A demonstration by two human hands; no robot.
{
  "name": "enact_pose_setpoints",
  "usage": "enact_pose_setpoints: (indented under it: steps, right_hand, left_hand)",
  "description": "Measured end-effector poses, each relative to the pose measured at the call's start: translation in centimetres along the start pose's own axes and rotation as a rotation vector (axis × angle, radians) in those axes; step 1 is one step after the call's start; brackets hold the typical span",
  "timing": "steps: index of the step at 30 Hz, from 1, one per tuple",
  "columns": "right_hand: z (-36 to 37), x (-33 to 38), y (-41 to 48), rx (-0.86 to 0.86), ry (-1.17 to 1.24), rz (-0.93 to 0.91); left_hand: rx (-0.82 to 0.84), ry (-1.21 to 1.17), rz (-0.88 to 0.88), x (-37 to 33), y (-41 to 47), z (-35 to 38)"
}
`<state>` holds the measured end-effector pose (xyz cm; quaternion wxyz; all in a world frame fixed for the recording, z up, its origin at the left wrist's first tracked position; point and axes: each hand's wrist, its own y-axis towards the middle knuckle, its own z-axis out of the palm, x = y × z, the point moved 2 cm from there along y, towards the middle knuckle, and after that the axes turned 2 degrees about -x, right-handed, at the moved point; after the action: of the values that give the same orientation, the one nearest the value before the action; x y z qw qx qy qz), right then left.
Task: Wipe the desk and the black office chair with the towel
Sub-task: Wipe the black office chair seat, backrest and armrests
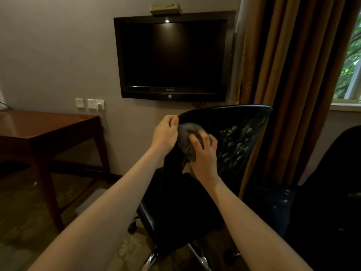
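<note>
One polished reddish wooden desk (pixel 48 124) stands at nine o'clock, a black wall-mounted television (pixel 173 55) at twelve. On the glossy black office chair (pixel 234 137) at centre, the left hand (pixel 165 133) curls round the backrest's edge; the right hand (pixel 204 157) clamps the bunched grey towel (pixel 184 137) against the backrest.

The black office chair (pixel 224 153) stands at centre frame, its glossy backrest upright (the leather is flaked in pale patches across the right half). The grey towel (pixel 185 139), bunched into a wad, lies against the backrest's upper left part. The brown, polished wooden table (pixel 39 126) stands at the left of the frame, apart from the chair.
</note>
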<state>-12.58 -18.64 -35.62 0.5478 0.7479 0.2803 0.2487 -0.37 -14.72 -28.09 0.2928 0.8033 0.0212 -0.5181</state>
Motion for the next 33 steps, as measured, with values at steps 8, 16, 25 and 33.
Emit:
enact_pose_setpoints:
  steps: [8, 16, 25, 33]
  right_hand:
    - [-1.4, -0.4, -2.8, 0.755, -0.110, -0.169]
    - [-5.1, -1.8, 4.7, -0.001, -0.038, -0.147]
    - [-0.2, -0.3, 1.7, -0.098, -0.219, -0.080]
    - [3.9, -0.4, -6.2, 0.984, -0.204, -0.463]
  left_hand:
    - [-0.045, 0.202, -0.002, 1.1, -0.2, -1.0]
    - [0.022, 0.190, -0.053, 0.3, -0.4, -0.7]
    - [-0.066, 0.332, 0.016, 1.3, -1.0, -2.1]
    - [-0.130, 0.318, -0.056, 2.3, -0.4, -4.8]
